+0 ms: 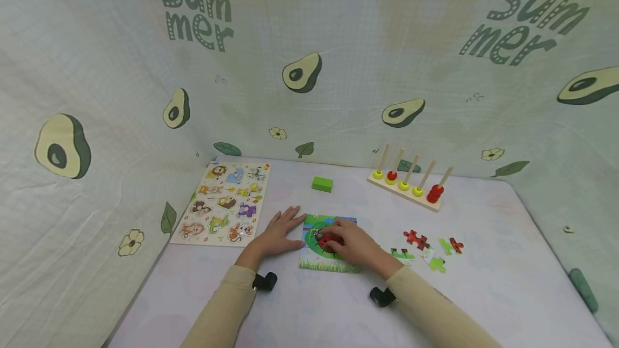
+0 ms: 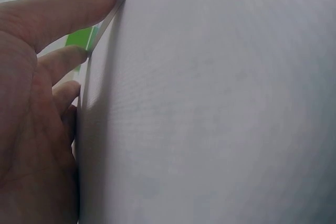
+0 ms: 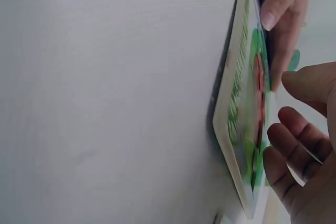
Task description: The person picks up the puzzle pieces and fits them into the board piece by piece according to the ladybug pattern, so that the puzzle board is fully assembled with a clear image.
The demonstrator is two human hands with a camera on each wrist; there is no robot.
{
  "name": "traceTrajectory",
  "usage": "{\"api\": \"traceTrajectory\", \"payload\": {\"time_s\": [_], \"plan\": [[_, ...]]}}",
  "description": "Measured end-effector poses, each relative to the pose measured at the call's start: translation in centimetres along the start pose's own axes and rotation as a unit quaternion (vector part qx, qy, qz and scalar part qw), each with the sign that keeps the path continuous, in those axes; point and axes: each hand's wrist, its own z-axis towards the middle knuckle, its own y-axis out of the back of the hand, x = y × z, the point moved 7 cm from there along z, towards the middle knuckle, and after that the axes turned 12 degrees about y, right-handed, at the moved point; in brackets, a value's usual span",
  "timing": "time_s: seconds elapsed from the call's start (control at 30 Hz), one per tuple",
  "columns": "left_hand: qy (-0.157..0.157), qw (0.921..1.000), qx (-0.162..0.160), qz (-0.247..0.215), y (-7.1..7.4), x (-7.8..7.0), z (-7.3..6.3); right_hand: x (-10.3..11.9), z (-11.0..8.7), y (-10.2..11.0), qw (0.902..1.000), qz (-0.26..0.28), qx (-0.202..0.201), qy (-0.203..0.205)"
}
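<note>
While the left hand lies with its fingers extended and spread beside the ladybug puzzle board, touching its left edge, the right hand reaches over the board from the right, its thumb standing apart from curved fingers above the red insect. The board rests on the pale tabletop, midway between the two forearms. To its right, near the right wrist, are scattered loose jigsaw pieces, red, green and white. Behind stand a green block and, farther right, a wooden bead stacker with five pegs; an animal board occupies the left.
</note>
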Motion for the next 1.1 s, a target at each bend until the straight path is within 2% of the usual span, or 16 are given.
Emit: {"api": "traceTrajectory", "payload": {"time_s": [0.27, 0.5, 0.77, 1.1], "plan": [[0.0, 1.0, 0.001, -0.003, -0.1, 0.1, 0.0, -1.3, -1.9, 1.7, 0.9993, -0.012, -0.019, -0.029], [-0.005, 1.0, -0.003, -0.007, 0.1, -0.2, -0.1, -3.4, -5.0, 3.3, 0.9969, -0.029, -0.044, -0.058], [-0.002, 0.9999, -0.004, -0.01, 0.2, -0.3, -0.3, -5.6, -8.8, 5.4, 0.9885, -0.027, -0.07, -0.131], [-0.006, 1.0, -0.008, -0.001, 0.3, -0.4, -0.4, -8.4, -13.3, 8.3, 0.9773, -0.056, -0.08, -0.188]]}}
